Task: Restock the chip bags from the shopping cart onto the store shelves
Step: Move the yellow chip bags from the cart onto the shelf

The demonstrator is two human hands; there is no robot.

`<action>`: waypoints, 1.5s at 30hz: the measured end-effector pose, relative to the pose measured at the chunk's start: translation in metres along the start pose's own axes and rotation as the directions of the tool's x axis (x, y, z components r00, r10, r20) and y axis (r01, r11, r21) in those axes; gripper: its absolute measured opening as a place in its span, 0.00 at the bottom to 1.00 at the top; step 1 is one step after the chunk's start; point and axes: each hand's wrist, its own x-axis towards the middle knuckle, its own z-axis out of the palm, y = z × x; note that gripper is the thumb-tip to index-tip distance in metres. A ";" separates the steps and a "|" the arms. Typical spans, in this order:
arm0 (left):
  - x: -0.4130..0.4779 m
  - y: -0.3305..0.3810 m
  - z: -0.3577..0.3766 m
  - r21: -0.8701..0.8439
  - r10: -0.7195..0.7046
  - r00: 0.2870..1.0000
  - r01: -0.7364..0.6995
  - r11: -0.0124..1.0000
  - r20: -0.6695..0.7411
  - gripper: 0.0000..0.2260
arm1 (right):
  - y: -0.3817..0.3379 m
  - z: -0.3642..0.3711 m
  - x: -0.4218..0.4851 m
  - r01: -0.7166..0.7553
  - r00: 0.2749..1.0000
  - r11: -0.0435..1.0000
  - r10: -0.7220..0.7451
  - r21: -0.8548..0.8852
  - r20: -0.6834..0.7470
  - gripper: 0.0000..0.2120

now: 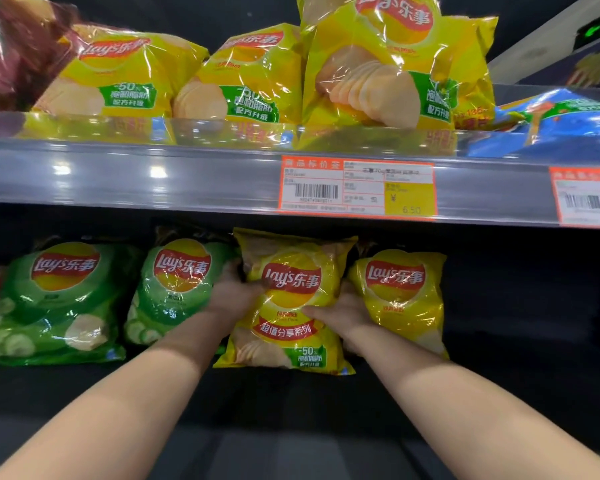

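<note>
Shelving step: puffy yellow plastic chip bag (291, 299) was gripped by left hand (234, 296) at 9 o'clock, right hand (340, 315) at 3 o'clock; release likely due next

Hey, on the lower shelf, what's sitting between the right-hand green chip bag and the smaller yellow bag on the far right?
The head view shows a larger yellow bag there, gripped by the left hand and right hand.
</note>
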 end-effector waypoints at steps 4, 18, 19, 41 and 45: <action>-0.006 0.003 -0.005 0.030 0.049 0.999 -0.049 0.998 0.004 0.30 | -0.007 -0.008 -0.011 0.024 0.999 0.994 -0.027 -0.103 -0.027 0.36; -0.091 0.003 -0.057 0.924 0.284 0.920 -0.330 0.193 0.270 0.35 | -0.045 -0.027 -0.119 0.364 0.912 0.388 -0.332 -0.847 0.240 0.31; -0.100 0.002 -0.062 0.927 0.281 0.920 -0.331 0.178 0.275 0.35 | -0.048 -0.025 -0.126 0.374 0.911 0.377 -0.319 -0.847 0.261 0.31; -0.428 -0.042 -0.162 0.981 0.009 0.984 0.178 0.081 -0.179 0.34 | -0.024 0.025 -0.342 0.850 0.527 0.281 -0.482 -0.445 0.700 0.31; -0.496 -0.059 -0.190 0.955 -0.067 0.955 0.293 0.035 -0.291 0.34 | -0.023 0.048 -0.394 0.906 0.421 0.268 -0.493 -0.328 0.761 0.32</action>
